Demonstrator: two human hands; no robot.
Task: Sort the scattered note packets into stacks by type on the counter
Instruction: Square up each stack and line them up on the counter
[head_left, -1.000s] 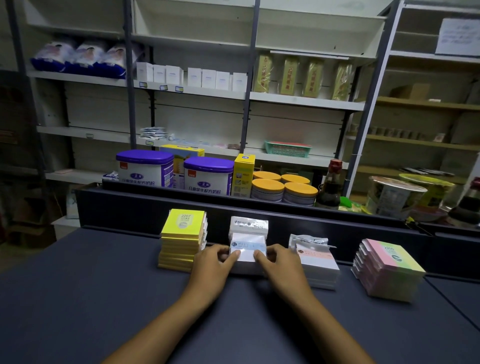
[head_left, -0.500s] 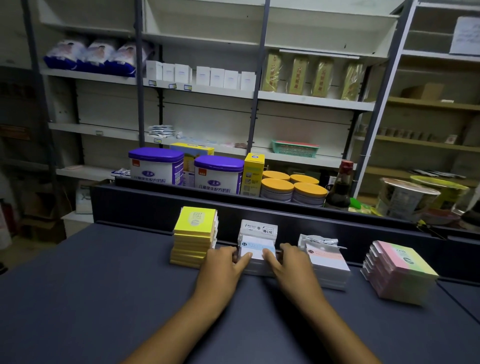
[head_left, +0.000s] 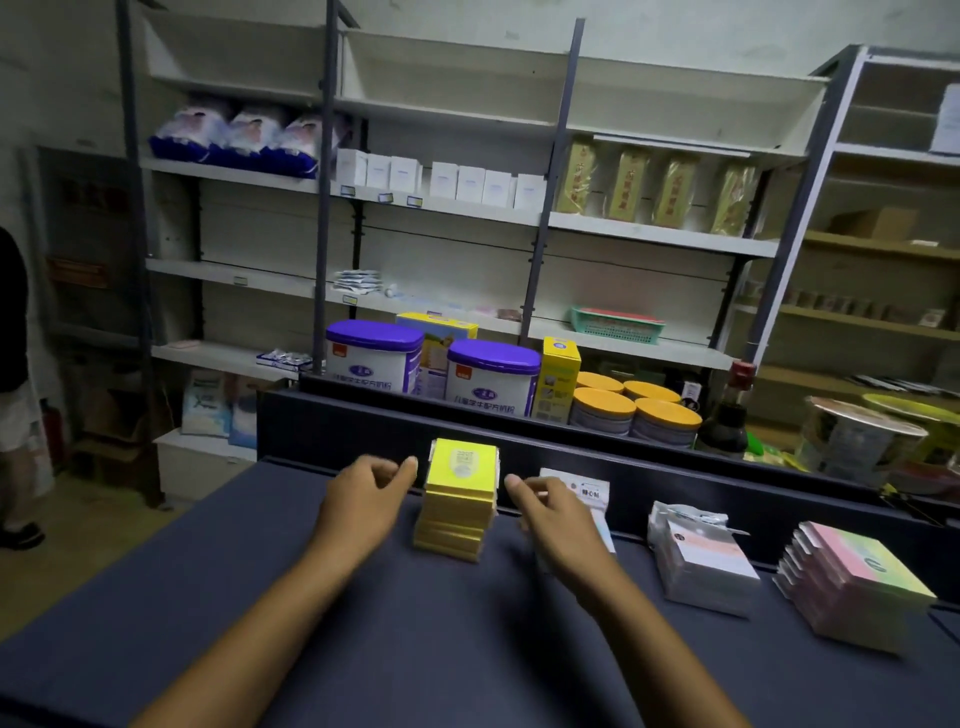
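Both loosely open hands, left hand (head_left: 370, 496) and right hand (head_left: 553, 512), flank the yellow note-packet stack (head_left: 457, 499), the right one hiding a white packet stack (head_left: 589, 493) beside it.

I count four stacks in a row on the dark tabletop (head_left: 311, 623), all near its raised back edge. Yellow stack (head_left: 457, 499): upright, slightly uneven. White-and-blue stack (head_left: 595, 493): just right of it, partly hidden. Clear-wrapped white stack (head_left: 701, 561): next along, crinkled wrap on top. Pink-and-green stack (head_left: 857, 582): far right, fanned sideways.
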